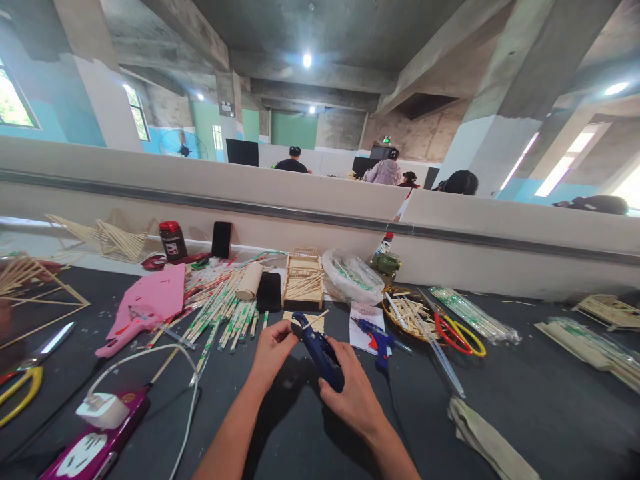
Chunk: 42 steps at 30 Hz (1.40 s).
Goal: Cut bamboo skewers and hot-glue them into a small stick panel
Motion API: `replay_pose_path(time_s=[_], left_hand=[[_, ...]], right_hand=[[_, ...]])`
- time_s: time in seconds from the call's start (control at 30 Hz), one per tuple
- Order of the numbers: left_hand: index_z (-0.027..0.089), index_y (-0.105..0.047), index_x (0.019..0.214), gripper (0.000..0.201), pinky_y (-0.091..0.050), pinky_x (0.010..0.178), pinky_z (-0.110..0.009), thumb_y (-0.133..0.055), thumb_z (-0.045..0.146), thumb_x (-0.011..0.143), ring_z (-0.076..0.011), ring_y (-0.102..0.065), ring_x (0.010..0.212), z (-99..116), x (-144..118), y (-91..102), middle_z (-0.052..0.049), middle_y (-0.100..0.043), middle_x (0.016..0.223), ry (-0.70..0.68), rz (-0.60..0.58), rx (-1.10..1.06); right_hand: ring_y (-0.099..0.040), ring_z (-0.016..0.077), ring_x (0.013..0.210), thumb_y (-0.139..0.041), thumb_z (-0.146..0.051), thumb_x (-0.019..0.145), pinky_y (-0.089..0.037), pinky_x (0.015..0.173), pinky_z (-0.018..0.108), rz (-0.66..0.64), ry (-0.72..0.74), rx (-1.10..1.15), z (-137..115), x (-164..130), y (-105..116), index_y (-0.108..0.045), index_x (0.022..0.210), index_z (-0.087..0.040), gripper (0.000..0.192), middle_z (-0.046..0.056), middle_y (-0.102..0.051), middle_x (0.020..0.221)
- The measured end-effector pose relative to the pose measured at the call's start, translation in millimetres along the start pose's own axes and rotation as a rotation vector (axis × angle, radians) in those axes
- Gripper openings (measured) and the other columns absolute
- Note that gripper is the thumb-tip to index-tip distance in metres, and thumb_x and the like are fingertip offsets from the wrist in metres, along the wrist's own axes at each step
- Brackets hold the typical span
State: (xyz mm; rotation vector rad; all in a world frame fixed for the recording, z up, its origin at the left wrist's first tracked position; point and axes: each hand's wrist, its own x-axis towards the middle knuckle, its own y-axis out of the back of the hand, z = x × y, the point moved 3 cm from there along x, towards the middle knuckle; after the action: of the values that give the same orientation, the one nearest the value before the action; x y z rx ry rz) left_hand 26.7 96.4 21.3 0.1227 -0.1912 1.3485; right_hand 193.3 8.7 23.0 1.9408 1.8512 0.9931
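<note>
My right hand (350,383) is closed round a dark blue handheld tool (320,357) with a curved front end, tilted up and to the left above the black table. Thumb and fingers of my left hand (274,347) are pinched together right beside the tool's front end; what they hold, if anything, is too small to make out. Just behind the tool, a thin wooden stick (320,316) shows over a small tan piece (305,320). To the right of my right hand lies a blue glue gun (379,341) on a printed sheet (367,312).
Wrapped chopsticks (215,310), a stick-built model (303,280) and a basket of stick pieces (410,310) line the back. Scissors (463,337) lie right, a power strip (107,433) with a white cable front left. A neighbour's hand (47,270) is at far left.
</note>
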Motion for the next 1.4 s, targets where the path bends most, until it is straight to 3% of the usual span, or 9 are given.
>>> replay_pose_path(time_s=[0.1,0.27,0.43,0.83,1.13,1.4], left_hand=[[0.013,-0.062,0.068,0.024,-0.039,0.065,-0.023,-0.063,0.036,0.076,-0.0128,-0.049,0.067,3.9,-0.5,-0.4,0.0,-0.057,0.067,-0.005,0.002,0.0],[0.015,-0.054,0.059,0.021,-0.029,0.054,-0.02,-0.059,0.027,0.075,-0.0092,-0.04,0.058,14.6,-4.1,2.0,0.004,-0.045,0.06,-0.138,0.133,0.24],[0.016,-0.053,0.057,0.02,-0.029,0.053,-0.02,-0.057,0.024,0.075,-0.0093,-0.04,0.057,15.8,-4.8,0.3,0.004,-0.047,0.06,-0.181,0.128,0.272],[0.015,-0.061,0.059,0.021,-0.034,0.056,-0.021,-0.061,0.029,0.074,-0.0109,-0.045,0.06,16.2,-2.9,4.1,0.001,-0.054,0.063,-0.1,0.054,0.185],[0.015,-0.062,0.058,0.022,-0.035,0.057,-0.021,-0.062,0.03,0.074,-0.0113,-0.045,0.06,19.1,-3.5,3.6,0.001,-0.053,0.062,-0.112,0.063,0.193],[0.013,-0.062,0.057,0.026,-0.033,0.057,-0.022,-0.065,0.035,0.071,-0.0111,-0.043,0.06,16.3,-3.4,1.0,0.001,-0.051,0.059,-0.022,0.056,0.094]], right_hand=[[-0.048,0.0214,0.116,-0.057,-0.02,0.072,-0.037,0.103,0.033,0.001,-0.002,-0.002,0.3,-0.6,-0.5,-0.039,0.137,-0.022,0.068,0.008,-0.048,0.123],[-0.048,0.0216,0.116,-0.057,-0.019,0.071,-0.038,0.103,0.034,0.003,-0.011,0.0,-0.7,-0.9,-0.1,-0.039,0.136,-0.023,0.068,0.007,-0.048,0.123],[-0.048,0.0217,0.116,-0.057,-0.019,0.072,-0.037,0.104,0.035,0.013,-0.012,0.011,-1.4,-0.5,1.0,-0.04,0.136,-0.022,0.067,0.007,-0.049,0.122],[-0.051,0.0215,0.112,-0.058,-0.018,0.071,-0.04,0.101,0.034,0.015,-0.01,0.042,-2.3,-0.6,-0.7,-0.043,0.135,-0.022,0.066,0.007,-0.051,0.118],[-0.054,0.0211,0.11,-0.06,-0.023,0.074,-0.043,0.098,0.033,0.037,-0.005,0.009,-2.3,0.0,-1.0,-0.045,0.134,-0.022,0.062,0.007,-0.053,0.116],[-0.056,0.0211,0.109,-0.06,-0.027,0.076,-0.045,0.096,0.033,0.037,-0.016,0.007,-4.0,0.7,0.5,-0.048,0.131,-0.02,0.056,0.008,-0.056,0.117]])
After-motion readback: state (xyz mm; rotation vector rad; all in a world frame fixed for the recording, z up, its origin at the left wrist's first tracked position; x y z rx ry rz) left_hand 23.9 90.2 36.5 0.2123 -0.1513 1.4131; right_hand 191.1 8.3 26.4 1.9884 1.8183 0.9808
